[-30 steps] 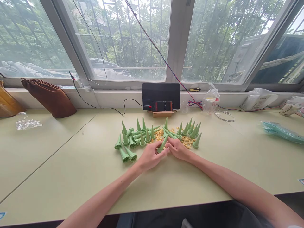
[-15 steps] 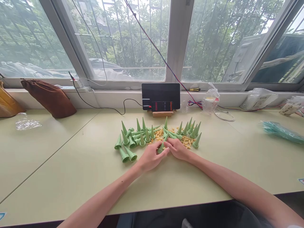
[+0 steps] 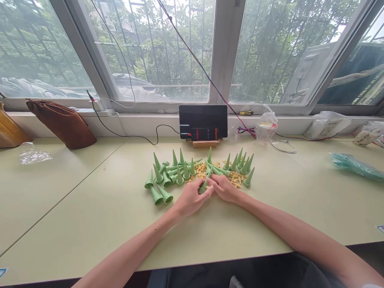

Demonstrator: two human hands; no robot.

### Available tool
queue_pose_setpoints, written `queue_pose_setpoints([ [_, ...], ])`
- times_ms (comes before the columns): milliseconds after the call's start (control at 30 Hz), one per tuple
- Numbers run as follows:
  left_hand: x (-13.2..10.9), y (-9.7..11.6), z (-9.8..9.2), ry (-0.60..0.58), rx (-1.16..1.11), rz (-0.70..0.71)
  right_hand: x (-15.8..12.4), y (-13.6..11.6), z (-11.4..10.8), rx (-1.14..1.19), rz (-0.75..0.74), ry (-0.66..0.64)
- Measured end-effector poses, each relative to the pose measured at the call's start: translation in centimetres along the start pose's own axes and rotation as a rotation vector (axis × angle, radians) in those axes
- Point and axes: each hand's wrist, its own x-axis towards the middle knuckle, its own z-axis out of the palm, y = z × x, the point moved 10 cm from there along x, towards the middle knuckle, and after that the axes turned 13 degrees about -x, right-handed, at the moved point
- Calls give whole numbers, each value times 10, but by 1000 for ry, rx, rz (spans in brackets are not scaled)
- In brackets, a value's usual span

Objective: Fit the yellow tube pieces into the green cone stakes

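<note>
My left hand (image 3: 192, 198) is closed around a green plastic watering spike (image 3: 204, 186), whose pointed tip leans up and to the right. Against the side of that spike, the fingers of my right hand (image 3: 225, 188) pinch a small yellow plastic piece (image 3: 207, 187), mostly hidden by the fingertips. Just beyond both hands lies a scatter of small yellow pieces (image 3: 201, 169), with more yellow pieces (image 3: 237, 179) by my right hand. Several green spikes stand upright at the right (image 3: 247, 178). To the left, other spikes (image 3: 167, 196) lie on their sides or stand.
A phone (image 3: 205, 133) showing a timer leans on a dark tablet (image 3: 203, 116) behind the spikes. Brown pouch (image 3: 63, 124) at left, plastic-wrapped cup (image 3: 266, 126) and teal plastic packet (image 3: 357, 165) at right. Cables run along the window sill.
Both hands stay in nearly the same place around the spike. My right fingers and left forearm have shifted very slightly.
</note>
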Motion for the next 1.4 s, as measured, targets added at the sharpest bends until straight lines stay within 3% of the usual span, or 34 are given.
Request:
queue_pose_setpoints([
  [1400,-2,4,1,-15,-12,-14,0,-2,3,-61,-31,-30],
])
